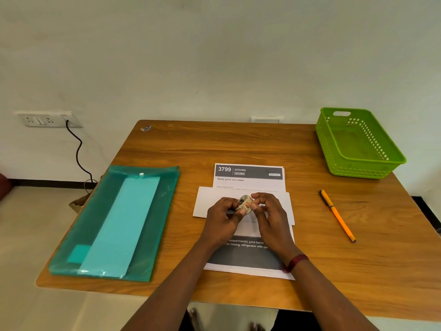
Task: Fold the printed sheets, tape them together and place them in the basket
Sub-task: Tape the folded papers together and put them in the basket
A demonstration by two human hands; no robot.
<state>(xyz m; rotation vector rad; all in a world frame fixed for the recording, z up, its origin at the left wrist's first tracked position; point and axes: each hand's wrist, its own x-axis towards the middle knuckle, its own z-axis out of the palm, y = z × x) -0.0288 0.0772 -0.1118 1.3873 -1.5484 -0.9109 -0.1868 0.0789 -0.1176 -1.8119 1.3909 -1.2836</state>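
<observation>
A small roll of clear tape [245, 203] is held between both hands above the papers. My left hand [223, 217] grips the roll from the left, fingers curled round it. My right hand [268, 211] pinches the roll's right side with thumb and fingertips. Under them lies a folded white sheet [276, 206], crosswise on a flat printed sheet [248, 177] headed "3799 KITCHEN". The green plastic basket [372, 163] stands at the table's far right corner with nothing in it.
A teal transparent document folder [124, 223] lies on the left of the wooden table [214, 144]. An orange pen [337, 216] lies to the right of the papers. A wall socket with a black cable [77, 149] is at the left.
</observation>
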